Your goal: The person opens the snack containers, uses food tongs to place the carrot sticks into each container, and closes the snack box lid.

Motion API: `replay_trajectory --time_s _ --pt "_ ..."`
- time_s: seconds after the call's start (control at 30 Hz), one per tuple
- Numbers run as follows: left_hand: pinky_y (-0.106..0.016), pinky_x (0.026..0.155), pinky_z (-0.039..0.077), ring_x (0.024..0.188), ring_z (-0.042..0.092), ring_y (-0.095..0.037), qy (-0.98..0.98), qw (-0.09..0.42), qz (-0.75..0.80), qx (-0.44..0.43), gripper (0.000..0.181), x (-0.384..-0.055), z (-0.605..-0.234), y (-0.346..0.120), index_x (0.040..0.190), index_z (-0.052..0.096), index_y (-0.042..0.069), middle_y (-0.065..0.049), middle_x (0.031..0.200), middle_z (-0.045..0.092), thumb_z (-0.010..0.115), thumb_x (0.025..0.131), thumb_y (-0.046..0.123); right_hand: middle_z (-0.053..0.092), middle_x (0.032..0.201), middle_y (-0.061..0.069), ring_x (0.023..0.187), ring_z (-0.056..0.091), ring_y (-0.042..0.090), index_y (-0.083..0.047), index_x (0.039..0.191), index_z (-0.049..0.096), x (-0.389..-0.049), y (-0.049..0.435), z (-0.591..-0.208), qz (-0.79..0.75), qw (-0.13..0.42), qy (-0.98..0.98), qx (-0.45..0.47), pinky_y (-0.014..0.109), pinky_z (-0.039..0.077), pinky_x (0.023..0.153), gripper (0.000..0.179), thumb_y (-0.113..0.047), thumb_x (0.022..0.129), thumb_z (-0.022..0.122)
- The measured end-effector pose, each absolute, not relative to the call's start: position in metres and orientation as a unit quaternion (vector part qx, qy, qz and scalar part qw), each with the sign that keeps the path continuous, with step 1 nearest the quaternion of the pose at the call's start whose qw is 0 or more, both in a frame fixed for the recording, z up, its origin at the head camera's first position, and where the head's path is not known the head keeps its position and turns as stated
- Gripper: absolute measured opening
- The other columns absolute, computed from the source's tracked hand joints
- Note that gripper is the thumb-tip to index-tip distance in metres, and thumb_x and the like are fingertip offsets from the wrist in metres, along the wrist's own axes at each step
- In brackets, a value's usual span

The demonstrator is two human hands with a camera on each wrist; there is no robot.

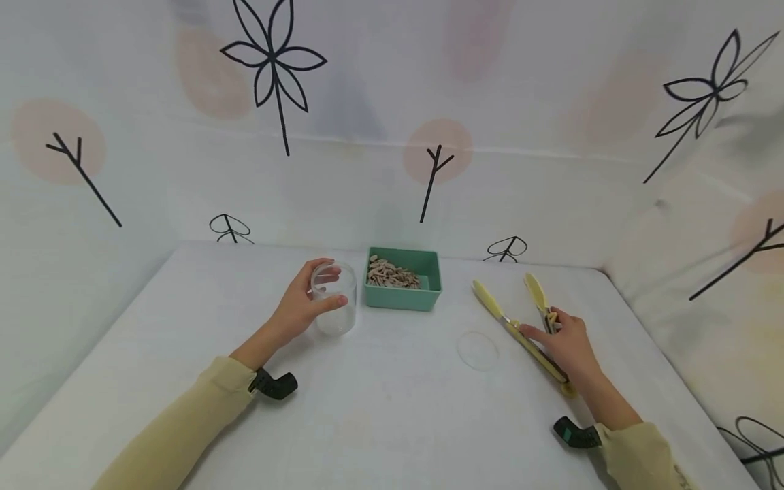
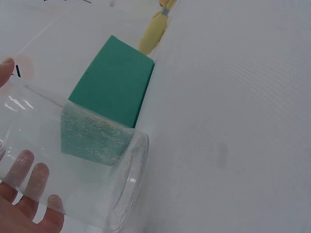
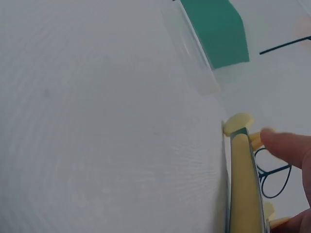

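My left hand [image 1: 300,299] holds a clear glass jar [image 1: 335,309] upright, the thumb on the near side and fingers behind it. The left wrist view shows several fingertips [image 2: 36,179] through the jar's wall [image 2: 92,179]. On the right, my right hand [image 1: 569,344] grips a pair of yellow-and-metal tongs [image 1: 533,350], thumb at one arm and fingers at the other. The tongs' arms are spread, yellow tips pointing away from me. Between the hands, farther back, a green box [image 1: 404,298] holds pale, shell-like pieces [image 1: 392,274], perhaps sunflower seeds.
A thin, clear round outline [image 1: 477,368], perhaps a lid, lies on the white tabletop [image 1: 392,422] left of the tongs. Behind the table hangs a white cloth [image 1: 343,184] with drawn plants, which also runs along the right side.
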State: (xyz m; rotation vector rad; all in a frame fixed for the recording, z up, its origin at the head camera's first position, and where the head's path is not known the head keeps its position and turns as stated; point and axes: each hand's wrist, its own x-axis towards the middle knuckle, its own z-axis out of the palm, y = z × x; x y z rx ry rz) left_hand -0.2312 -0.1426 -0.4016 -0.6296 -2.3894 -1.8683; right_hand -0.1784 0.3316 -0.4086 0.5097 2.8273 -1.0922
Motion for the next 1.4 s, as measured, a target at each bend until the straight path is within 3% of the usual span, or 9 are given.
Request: replay_trajectory --time_s 0.17,0.57,0.8,1.0,1.17,1.4 --pt "-0.058 0.11 0.031 0.133 0.044 -0.031 -0.767 0.03 -0.607 -0.203 0.069 -0.229 -0.401 -0.143 0.145 0.04 0.011 -0.018 0.141 0.051 0.078 0.087 0.011 0.014 0.146 0.046 0.131 0.026 0.059 0.015 0.151 0.009 -0.182 0.328 -0.409 -0.291 0.033 0.944 0.149 0.066 0.031 0.105 0.121 -0.061 0.082 0.073" --pt "-0.058 0.11 0.029 0.134 0.045 -0.027 -0.757 0.034 -0.62 -0.206 0.068 -0.229 -0.402 -0.149 0.144 0.04 0.011 -0.018 0.141 0.052 0.077 0.087 0.008 0.032 0.135 0.044 0.121 0.036 0.055 0.021 0.144 0.026 -0.184 0.319 -0.412 -0.274 -0.021 0.953 0.126 0.063 0.039 0.096 0.116 -0.066 0.08 0.071" --pt "-0.062 0.109 0.027 0.134 0.044 -0.027 -0.759 0.028 -0.618 -0.204 0.068 -0.23 -0.405 -0.147 0.145 0.04 0.013 -0.014 0.14 0.053 0.077 0.088 0.011 0.03 0.138 0.043 0.123 0.037 0.055 0.018 0.144 0.029 -0.179 0.32 -0.405 -0.297 -0.031 0.949 0.106 0.063 0.038 0.097 0.111 -0.064 0.083 0.07" --pt "-0.064 0.109 0.027 0.134 0.044 -0.027 -0.76 0.027 -0.615 -0.207 0.067 -0.23 -0.404 -0.146 0.145 0.04 0.014 -0.016 0.142 0.052 0.077 0.088 0.012 0.038 0.139 0.034 0.112 0.046 0.042 0.012 0.148 0.028 -0.172 0.321 -0.388 -0.343 -0.028 0.935 0.088 0.048 0.045 0.082 0.098 -0.058 0.09 0.064" --pt "-0.063 0.109 0.028 0.134 0.044 -0.027 -0.759 0.024 -0.616 -0.211 0.068 -0.231 -0.404 -0.145 0.145 0.039 0.014 -0.014 0.142 0.052 0.076 0.088 0.012 0.047 0.128 0.027 0.099 0.049 0.035 0.007 0.15 0.027 -0.169 0.321 -0.38 -0.363 -0.012 0.927 0.097 0.035 0.042 0.069 0.088 -0.056 0.096 0.054" --pt "-0.064 0.109 0.027 0.135 0.043 -0.028 -0.76 0.018 -0.614 -0.211 0.068 -0.231 -0.404 -0.144 0.146 0.039 0.014 -0.013 0.143 0.052 0.076 0.089 0.013 0.049 0.11 0.021 0.089 0.05 0.03 0.007 0.152 0.016 -0.165 0.317 -0.385 -0.323 -0.019 0.944 0.072 0.033 0.042 0.063 0.11 -0.065 0.085 0.066"
